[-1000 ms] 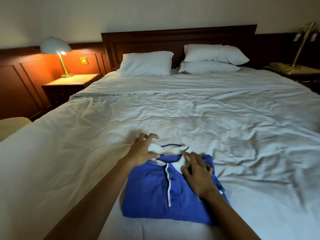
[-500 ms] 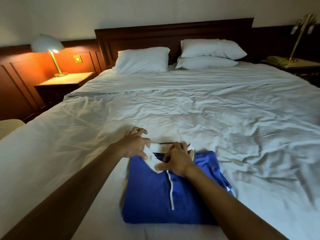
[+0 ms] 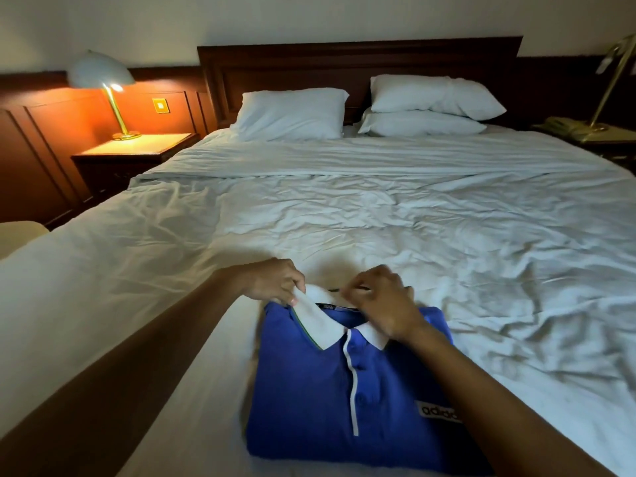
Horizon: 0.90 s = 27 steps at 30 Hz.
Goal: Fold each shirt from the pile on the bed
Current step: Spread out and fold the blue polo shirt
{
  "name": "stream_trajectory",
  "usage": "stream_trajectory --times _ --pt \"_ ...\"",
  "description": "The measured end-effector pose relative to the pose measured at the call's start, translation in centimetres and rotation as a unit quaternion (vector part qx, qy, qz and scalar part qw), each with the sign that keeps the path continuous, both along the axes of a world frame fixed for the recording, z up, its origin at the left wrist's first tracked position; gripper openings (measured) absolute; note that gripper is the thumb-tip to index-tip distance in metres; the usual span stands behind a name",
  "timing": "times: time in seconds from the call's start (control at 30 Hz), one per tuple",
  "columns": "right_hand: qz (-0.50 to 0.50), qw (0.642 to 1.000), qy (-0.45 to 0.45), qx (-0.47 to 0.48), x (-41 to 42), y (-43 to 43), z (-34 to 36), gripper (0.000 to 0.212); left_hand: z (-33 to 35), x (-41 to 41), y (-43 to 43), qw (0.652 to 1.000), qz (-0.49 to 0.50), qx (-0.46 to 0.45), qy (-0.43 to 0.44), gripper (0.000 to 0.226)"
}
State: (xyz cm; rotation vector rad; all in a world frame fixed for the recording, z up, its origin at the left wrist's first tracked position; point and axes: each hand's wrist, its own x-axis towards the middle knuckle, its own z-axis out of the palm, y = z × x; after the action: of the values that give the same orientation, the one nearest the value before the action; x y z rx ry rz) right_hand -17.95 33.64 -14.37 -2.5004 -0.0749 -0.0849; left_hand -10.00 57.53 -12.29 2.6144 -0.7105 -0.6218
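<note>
The folded blue polo shirt (image 3: 309, 390) lies near the close edge of the rumpled white bed sheet (image 3: 378, 218), its white collar toward the dark wooden headboard (image 3: 358, 63) and its placket running lengthwise toward the person. The left hand (image 3: 275, 282) pinches the collar's left wing. The right hand (image 3: 382, 301) (fingertips blurred) is curled on the right wing. The right forearm (image 3: 499, 407) cuts off a black chest label (image 3: 437, 410) reading "adida".

The left forearm (image 3: 137, 356) and right forearm (image 3: 481, 390) are bare to the frame's lower edge, as are the left hand (image 3: 275, 280) and right hand (image 3: 382, 301). The fingers (image 3: 292, 285) seem short-nailed, though the light is dim.
</note>
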Motion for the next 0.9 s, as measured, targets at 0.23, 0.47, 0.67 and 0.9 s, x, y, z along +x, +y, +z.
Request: stream_trajectory --times 0.23,0.47,0.67,0.9 --pt "-0.039 0.990 0.124 -0.055 4.0 -5.4 -1.2 0.039 -2.1 -0.7 -2.0 0.955 0.245 -0.161 0.045 0.031" --pt "-0.042 0.996 0.064 -0.040 4.6 -6.9 -0.7 0.040 -4.4 -0.2 -2.7 0.961 0.224 -0.149 -0.062 0.046" --pt "-0.020 0.955 0.256 0.150 4.2 -9.9 0.4 0.033 -3.8 -0.4 -0.6 0.933 0.242 -0.260 0.053 0.019" --pt "0.075 0.981 0.180 0.009 5.3 -8.0 0.6 0.032 -3.8 -0.1 -3.7 0.969 0.174 -0.176 -0.007 0.030"
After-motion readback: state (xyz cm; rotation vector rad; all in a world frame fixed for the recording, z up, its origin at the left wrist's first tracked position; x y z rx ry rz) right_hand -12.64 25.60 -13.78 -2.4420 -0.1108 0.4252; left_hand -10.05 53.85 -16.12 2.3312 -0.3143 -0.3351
